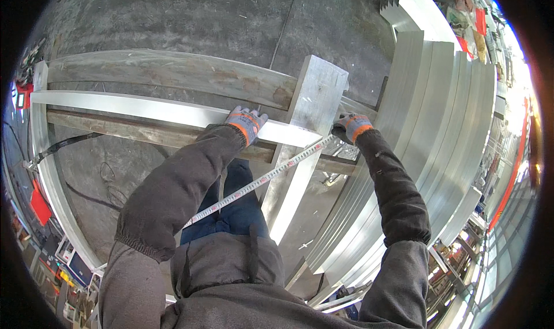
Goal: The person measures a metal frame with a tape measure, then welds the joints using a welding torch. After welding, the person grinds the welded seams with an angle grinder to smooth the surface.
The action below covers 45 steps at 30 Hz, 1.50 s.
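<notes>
Up slanted the long white ribbon-like measuring tape (264, 179), its upper end clamped in the grey-and-orange-gloved right hand's (351, 128) fingers! The matching-gloved left hand (247, 123) lay over the long silvery metal bar (144, 107), clear of the tape; its fingers' grip couldn't be told.

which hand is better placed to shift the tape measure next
Probably the right hand: it is at the upper end of the tape measure, while the left hand rests on the shiny metal bar.

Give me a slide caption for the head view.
Gloved left hand on a bright bar, right hand at the upper end of a tape.
</notes>
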{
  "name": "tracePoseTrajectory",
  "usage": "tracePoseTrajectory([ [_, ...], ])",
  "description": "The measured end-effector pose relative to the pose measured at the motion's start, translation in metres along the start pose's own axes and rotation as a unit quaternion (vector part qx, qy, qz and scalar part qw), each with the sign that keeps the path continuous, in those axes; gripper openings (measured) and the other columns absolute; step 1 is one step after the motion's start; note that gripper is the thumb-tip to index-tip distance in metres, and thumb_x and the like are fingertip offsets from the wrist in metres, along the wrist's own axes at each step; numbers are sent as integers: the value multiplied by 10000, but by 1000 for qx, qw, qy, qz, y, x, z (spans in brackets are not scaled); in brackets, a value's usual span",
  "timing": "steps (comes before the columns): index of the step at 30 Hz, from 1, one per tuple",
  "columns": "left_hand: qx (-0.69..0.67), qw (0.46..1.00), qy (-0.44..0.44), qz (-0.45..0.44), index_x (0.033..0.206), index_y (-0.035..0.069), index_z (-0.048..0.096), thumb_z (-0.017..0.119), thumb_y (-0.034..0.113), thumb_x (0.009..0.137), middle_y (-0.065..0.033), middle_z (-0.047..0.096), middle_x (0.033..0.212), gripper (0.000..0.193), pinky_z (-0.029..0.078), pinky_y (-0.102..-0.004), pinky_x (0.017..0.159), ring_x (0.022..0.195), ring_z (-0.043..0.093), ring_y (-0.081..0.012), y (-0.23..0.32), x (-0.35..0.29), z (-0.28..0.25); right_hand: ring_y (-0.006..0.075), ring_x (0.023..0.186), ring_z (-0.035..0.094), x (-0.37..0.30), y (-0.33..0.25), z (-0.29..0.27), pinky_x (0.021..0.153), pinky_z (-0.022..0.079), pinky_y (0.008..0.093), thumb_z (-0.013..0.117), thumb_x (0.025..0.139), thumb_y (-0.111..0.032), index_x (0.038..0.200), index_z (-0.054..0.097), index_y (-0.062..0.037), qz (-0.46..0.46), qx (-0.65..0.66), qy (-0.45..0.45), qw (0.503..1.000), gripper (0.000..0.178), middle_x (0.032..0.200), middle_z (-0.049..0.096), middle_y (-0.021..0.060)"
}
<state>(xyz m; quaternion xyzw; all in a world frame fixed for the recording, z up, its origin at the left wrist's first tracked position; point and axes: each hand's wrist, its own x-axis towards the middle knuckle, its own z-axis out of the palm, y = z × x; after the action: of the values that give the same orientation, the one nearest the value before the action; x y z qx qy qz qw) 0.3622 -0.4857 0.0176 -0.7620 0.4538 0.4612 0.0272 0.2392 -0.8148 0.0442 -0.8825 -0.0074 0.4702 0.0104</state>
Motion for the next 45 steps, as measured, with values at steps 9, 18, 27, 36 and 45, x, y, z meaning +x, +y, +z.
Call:
tracePoseTrajectory([
  [9,-16,1000,7,-1,1457,154,430,672,398,890,-114,498,1464,663,318,-478,1134,1359,467,-308,-1,0,5,321,902,678,0,-1,-4,763,525,441,608,910,-257,982,680,-179,-36,9,-6,999,128,938,712,77],
  [18,-4,1000,14,-7,1483,174,409,673,401,891,-110,475,1491,687,278,-507,1156,1380,442,-321,0,-4,12,302,894,681,4,0,-1,764,528,416,639,884,-208,1046,694,-218,-22,-3,-8,1000,172,951,720,54],
  [27,-3,1000,5,-24,1490,171,399,679,358,890,-109,473,1486,688,257,-512,1169,1396,422,-321,5,-7,9,295,902,685,-1,-7,-11,756,521,426,637,879,-208,987,682,-193,-15,-16,-16,1000,117,931,713,70],
  [36,-7,999,26,-16,1459,158,445,653,312,897,-106,491,1466,619,286,-495,1156,1354,468,-311,9,-5,11,299,891,681,2,-2,-3,745,521,429,634,876,-221,970,678,-191,-34,-7,-2,999,107,927,704,73],
  [45,13,999,43,-6,1449,148,452,658,336,886,-108,503,1453,628,310,-491,1142,1350,473,-315,7,-1,12,265,847,682,0,-8,-12,738,528,397,606,929,-239,1006,687,-187,-1,-2,-32,999,123,924,706,63],
])
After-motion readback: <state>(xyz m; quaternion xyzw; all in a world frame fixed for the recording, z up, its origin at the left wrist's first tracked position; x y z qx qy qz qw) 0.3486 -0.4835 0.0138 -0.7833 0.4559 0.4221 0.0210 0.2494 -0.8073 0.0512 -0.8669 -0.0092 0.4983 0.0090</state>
